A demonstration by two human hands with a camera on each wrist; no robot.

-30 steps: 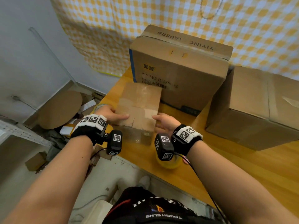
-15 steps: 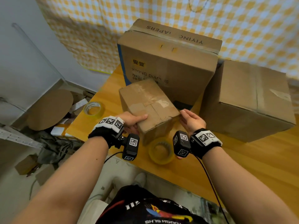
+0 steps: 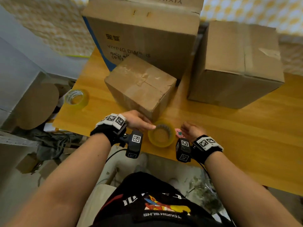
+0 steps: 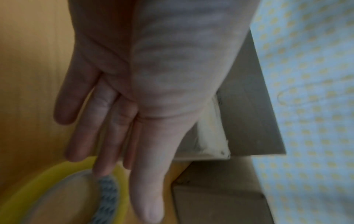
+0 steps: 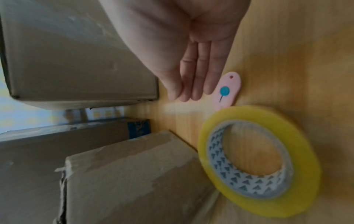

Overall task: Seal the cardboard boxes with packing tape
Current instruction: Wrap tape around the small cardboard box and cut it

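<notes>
- The left hand (image 4: 122,84) is smeared by motion in the left wrist view — whether a fingertip touches the tape roll (image 4: 63,195) cannot be told, and the roll is cut off by the bottom edge there.
- The large printed box (image 3: 144,35) loses its top to the head view's upper edge; its lettering is partly hidden behind the small box (image 3: 141,86).
- The pink cutter (image 5: 227,91) is half covered by the roll's rim in the right wrist view — tiny and blurred from the head camera.
- The right hand (image 3: 191,130) is motion-blurred in the head view.
</notes>
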